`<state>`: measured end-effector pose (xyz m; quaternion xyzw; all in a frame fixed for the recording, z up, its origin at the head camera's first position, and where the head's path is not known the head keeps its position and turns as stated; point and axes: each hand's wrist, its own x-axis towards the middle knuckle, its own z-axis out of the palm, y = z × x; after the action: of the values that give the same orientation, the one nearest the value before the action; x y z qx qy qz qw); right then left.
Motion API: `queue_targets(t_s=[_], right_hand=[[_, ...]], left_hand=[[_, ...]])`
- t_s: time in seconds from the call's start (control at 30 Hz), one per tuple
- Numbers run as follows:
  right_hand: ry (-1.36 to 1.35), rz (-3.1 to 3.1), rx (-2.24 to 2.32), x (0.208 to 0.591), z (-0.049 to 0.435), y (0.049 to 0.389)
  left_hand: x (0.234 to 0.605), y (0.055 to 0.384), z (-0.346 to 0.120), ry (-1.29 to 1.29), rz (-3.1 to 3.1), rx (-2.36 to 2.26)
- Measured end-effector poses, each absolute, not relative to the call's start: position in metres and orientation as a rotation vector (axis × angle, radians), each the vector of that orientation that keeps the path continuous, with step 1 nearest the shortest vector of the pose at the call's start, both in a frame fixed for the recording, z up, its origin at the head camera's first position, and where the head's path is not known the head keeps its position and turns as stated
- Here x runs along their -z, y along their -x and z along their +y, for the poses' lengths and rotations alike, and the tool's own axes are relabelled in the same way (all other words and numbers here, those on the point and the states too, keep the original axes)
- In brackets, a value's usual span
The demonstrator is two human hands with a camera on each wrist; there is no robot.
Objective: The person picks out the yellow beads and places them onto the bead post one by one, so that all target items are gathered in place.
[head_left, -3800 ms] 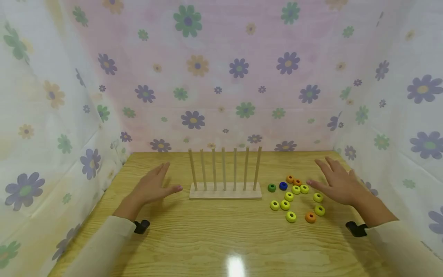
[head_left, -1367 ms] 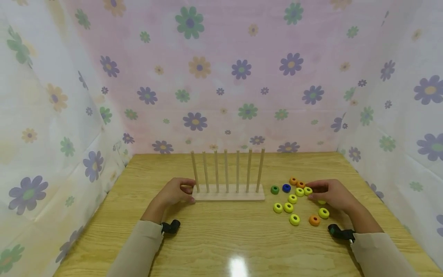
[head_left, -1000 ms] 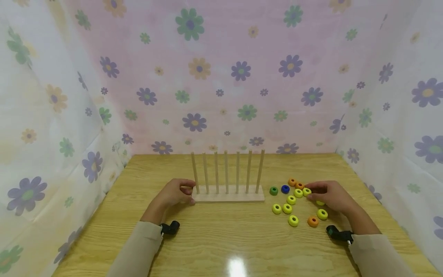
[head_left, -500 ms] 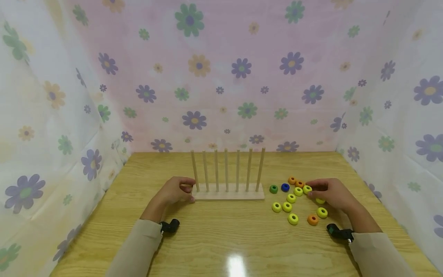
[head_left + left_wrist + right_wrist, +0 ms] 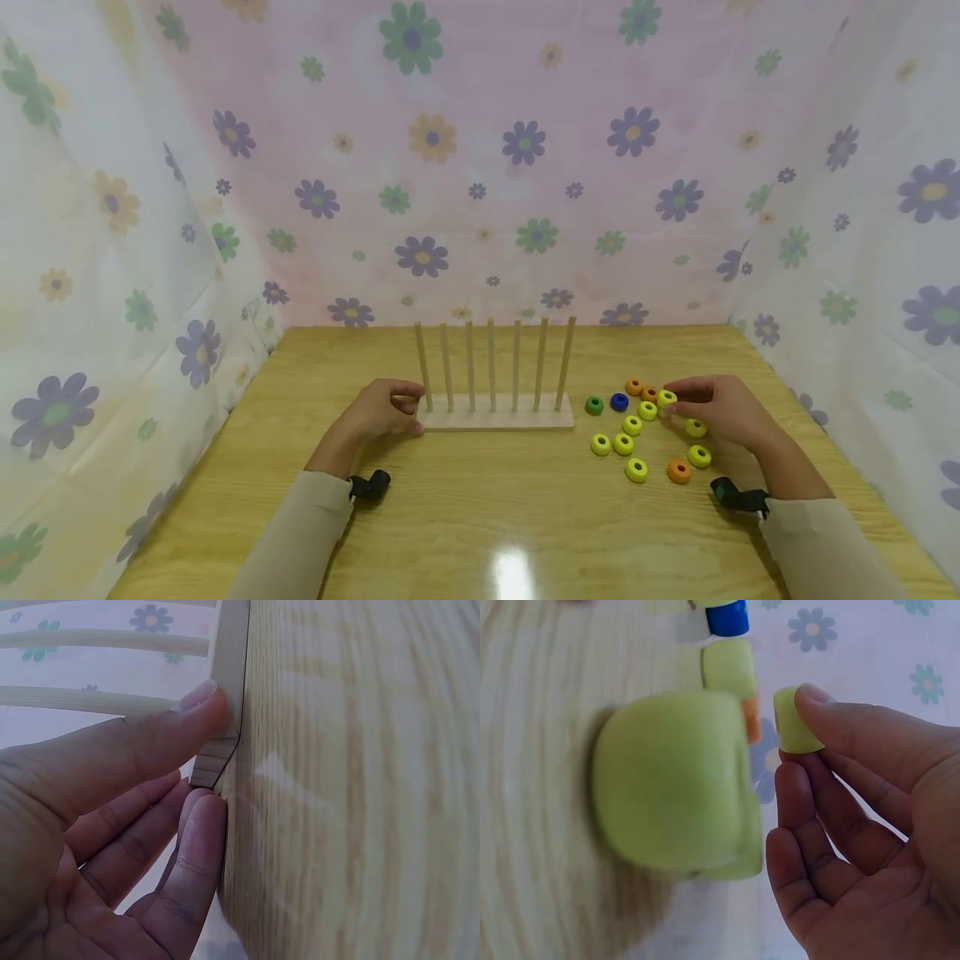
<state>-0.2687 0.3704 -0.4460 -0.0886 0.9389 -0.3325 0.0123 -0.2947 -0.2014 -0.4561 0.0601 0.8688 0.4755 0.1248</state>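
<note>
- Yellow bead (image 5: 799, 727), one: pinched in the person's right hand, off the tabletop, at three o'clock from the rack (twelve being the far cloth). Bored through, smooth-walled. By its look light, stiff and hard to break; possibly slick. Best hold, I judge: opposite sides of the outer wall, hole left uncovered.
- Right hand (image 5: 723, 408), one: thumb and fingertips closed together on that bead; the lower fingers bend loosely beneath, bearing nothing.
- Orange beads (image 5: 633, 387), three: two near the held one, at about nine to ten o'clock; the third at six o'clock.
- Loose yellow beads (image 5: 632, 425), seven: spread from four o'clock round to eight, the nearest just beside at eight.
- Blue bead (image 5: 619, 402) and green bead (image 5: 594, 406), one each: nine o'clock, the green farther out.
- Wooden peg rack (image 5: 495, 422), one: nine o'clock, beyond the green bead; seven upright pegs, all bare. Probably rigid and light enough to shift if knocked; the base end seems the sound place for steadying.
- Left hand (image 5: 378, 412), one: clamped on the rack's nine o'clock end, thumb over the base's near side, fingers about the end.
- Table (image 5: 420, 517), one: wood-grained, beneath everything.
- Flowered cloth (image 5: 480, 217): hung at nine, twelve and three o'clock.
</note>
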Motion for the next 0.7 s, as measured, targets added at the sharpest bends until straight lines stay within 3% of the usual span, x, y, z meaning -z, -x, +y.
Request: queue_targets(t_s=[0.7], right_hand=[[0.391, 2.970, 1.046, 0.401, 0.335, 0.273]], left_hand=[[0.454, 0.297, -0.202, -0.189, 2.516, -1.382]])
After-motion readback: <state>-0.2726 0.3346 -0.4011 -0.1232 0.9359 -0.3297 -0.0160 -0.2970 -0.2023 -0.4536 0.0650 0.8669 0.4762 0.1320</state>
